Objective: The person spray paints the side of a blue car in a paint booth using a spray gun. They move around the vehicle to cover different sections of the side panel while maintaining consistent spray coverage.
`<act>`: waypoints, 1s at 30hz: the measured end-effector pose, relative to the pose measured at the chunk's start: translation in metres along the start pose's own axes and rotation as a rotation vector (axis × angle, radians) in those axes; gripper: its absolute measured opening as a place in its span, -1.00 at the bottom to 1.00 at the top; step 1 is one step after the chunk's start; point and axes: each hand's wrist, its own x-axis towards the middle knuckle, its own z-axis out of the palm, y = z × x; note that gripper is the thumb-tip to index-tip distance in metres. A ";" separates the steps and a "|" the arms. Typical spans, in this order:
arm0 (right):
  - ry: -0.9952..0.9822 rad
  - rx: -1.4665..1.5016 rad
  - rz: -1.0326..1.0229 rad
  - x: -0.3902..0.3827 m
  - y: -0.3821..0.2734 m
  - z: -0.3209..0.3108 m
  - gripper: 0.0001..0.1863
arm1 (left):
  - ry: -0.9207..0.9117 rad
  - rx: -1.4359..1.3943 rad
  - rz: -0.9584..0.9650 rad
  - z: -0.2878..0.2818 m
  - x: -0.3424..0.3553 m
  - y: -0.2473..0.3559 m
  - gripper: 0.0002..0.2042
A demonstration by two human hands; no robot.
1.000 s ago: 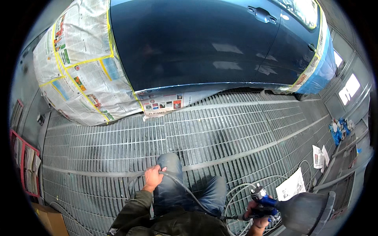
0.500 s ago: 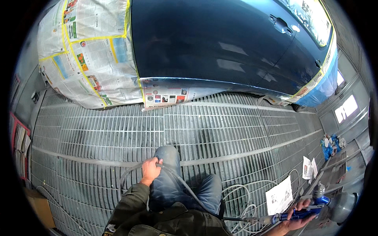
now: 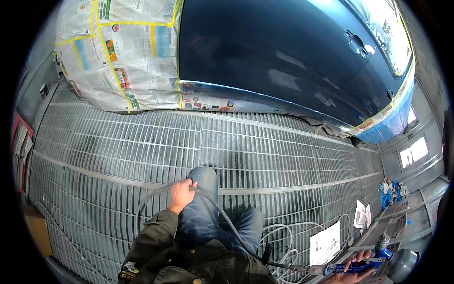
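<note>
My left hand [image 3: 181, 195] is closed around a grey air hose [image 3: 215, 207] above my left knee. The hose loops out to the left and runs back across my lap to the lower right. There my right hand [image 3: 358, 266] is wrapped around the handle of a blue spray gun [image 3: 384, 253], whose rounded grey cup [image 3: 403, 266] points right. In front of me stands a dark blue car [image 3: 250, 52], with glossy door panels and a door handle [image 3: 358, 44]. Newspaper [image 3: 137, 66] with yellow tape covers its left part.
Metal floor grating [image 3: 142, 142] lies between me and the car. Pale hose coils [image 3: 288, 232] and printed paper sheets [image 3: 325, 244] are at lower right. Crumpled blue plastic [image 3: 388, 194] sits by the right wall, a cardboard box [image 3: 38, 232] at lower left.
The view has tilted, so the car's right side sits lower and its papered left side higher. Both hands keep their grip; the spray gun appears slightly lower and further left in the picture.
</note>
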 end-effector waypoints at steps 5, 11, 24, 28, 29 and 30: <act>0.019 0.013 0.013 0.002 0.039 0.041 -0.35 | 0.030 -0.030 0.051 -0.001 -0.001 0.000 -0.73; -0.047 -0.074 0.288 0.002 0.079 0.053 -0.22 | 0.075 -0.034 0.072 -0.003 -0.007 0.002 -0.75; -0.213 -0.222 0.588 -0.017 0.145 0.065 -0.22 | 0.092 0.038 0.096 -0.028 -0.025 0.007 -0.74; -0.157 -0.097 0.529 -0.036 0.156 0.060 -0.11 | 0.086 0.107 0.085 -0.036 -0.029 0.002 -0.73; -0.139 -0.117 0.538 -0.038 0.157 0.062 -0.13 | 0.059 0.155 0.072 -0.037 -0.030 -0.002 -0.72; -0.122 -0.131 0.547 -0.042 0.159 0.064 -0.14 | 0.050 0.176 0.057 -0.037 -0.032 -0.005 -0.72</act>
